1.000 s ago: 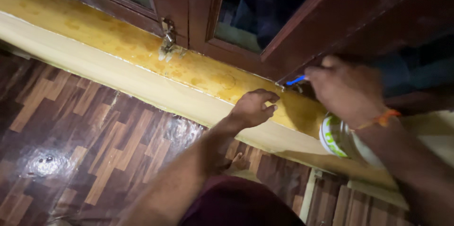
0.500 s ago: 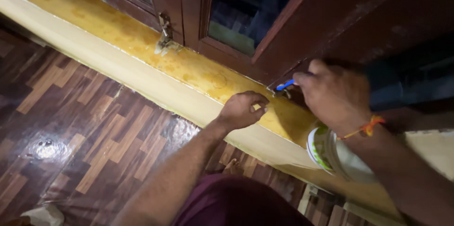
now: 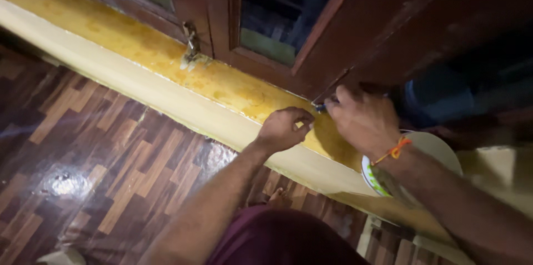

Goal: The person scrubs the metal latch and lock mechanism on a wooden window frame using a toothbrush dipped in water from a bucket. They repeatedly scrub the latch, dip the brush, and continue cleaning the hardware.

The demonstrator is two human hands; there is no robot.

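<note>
Hiding a small blue tool (image 3: pixel 321 107) — mostly covered — the right hand (image 3: pixel 361 118).

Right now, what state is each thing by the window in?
Window shutter: swung open over the sill.
Yellow sill: stained, blotchy.
Blue tool: pinched in the right hand, tip at the frame corner.
Left hand: curled, resting on the sill edge.
White tub: on the sill, partly hidden.

Head view, steeply downward (close)
</note>
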